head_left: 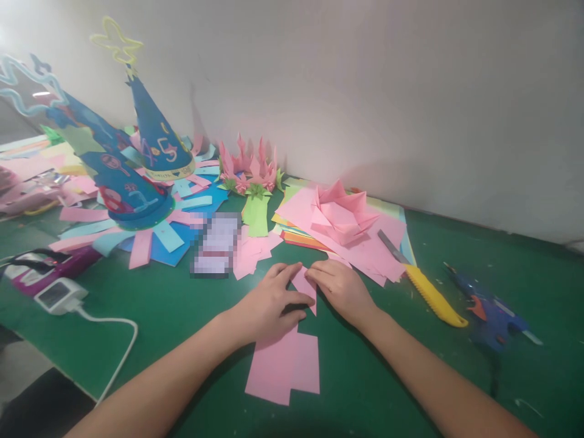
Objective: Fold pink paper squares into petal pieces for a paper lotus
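Both my hands rest on the green table over a small pink paper piece. My left hand lies on top of it with the fingers pressed down and the thumb along its lower edge. My right hand pinches the paper's upper right corner with its fingertips. Below my left hand lie two flat pink paper sheets, partly overlapping.
A yellow-handled cutter and a blue glue gun lie to the right. A folded pink paper flower sits on a stack of coloured sheets. Blue paper cone hats, pink paper flowers, paper strips and a white charger fill the left.
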Motion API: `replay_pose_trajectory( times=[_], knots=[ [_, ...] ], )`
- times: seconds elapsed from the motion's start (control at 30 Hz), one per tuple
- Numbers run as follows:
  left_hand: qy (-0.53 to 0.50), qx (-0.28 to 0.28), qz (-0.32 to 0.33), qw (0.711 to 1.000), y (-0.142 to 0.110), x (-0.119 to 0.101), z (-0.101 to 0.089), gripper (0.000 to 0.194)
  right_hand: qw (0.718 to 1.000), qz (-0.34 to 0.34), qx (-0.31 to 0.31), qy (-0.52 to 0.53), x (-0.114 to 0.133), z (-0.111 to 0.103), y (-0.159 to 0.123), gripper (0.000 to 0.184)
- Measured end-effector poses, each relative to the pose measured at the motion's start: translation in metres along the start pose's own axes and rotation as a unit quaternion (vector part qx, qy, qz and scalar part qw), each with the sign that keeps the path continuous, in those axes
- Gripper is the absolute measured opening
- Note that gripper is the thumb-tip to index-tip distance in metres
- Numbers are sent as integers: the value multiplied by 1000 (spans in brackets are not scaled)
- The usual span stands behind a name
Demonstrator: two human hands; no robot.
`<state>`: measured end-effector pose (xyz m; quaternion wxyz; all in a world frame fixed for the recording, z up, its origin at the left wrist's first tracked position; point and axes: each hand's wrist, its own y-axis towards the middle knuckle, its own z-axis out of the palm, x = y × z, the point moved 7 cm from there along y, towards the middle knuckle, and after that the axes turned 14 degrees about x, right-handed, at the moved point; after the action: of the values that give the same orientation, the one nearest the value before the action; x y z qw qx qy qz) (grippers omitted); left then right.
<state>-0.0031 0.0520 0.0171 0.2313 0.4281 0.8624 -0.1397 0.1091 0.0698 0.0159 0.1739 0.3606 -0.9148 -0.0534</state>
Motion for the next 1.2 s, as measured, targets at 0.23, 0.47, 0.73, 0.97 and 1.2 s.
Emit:
replay_pose_trajectory(
  times=[0.23, 0.47, 0.73, 0.97, 1.2],
  knots=[
    [2, -9, 2, 1000, -1, 0, 0, 21, 1000, 0, 5, 6, -2, 1, 0, 26],
    [3, -7, -1, 1000, 0, 0, -2, 22, 1000, -4, 2, -4, -1, 0, 0, 26],
    [3, -5, -2, 1000, 1, 0, -2, 22, 1000, -6, 14, -7, -1, 0, 1, 28],
    [8, 16, -3, 1000, 1, 0, -3, 22, 999, -33, 27, -30, -1, 1, -3, 25],
    [8, 4, 3, 1000, 1, -1, -4, 23, 998, -31, 36, -39, 0, 0, -5, 25]
  ],
)
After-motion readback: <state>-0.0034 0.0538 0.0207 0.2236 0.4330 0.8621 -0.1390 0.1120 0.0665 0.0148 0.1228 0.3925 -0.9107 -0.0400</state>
